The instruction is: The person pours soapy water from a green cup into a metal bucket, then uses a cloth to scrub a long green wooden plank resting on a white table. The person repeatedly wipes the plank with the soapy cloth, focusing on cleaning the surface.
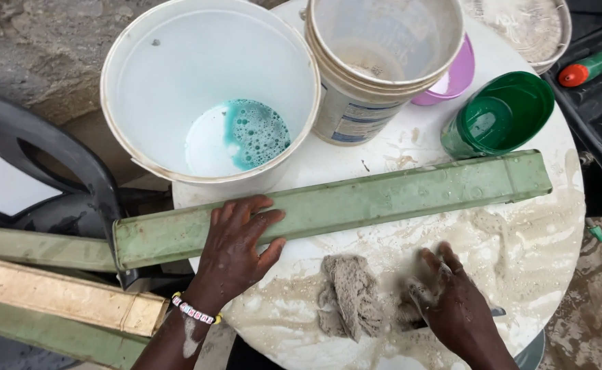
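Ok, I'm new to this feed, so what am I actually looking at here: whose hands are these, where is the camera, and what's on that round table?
There is no machine. One camera on a person's head looks down at their own two bare hands. The left hand, with a beaded bracelet at the wrist, lies flat on a long green metal channel that rests across a wet, soapy round white table. The right hand presses on a soaked grey cloth in the suds. Behind the channel stand a large white bucket holding a little blue-green soapy liquid, a smaller cream bucket and a green cup. More channels lie at the left.
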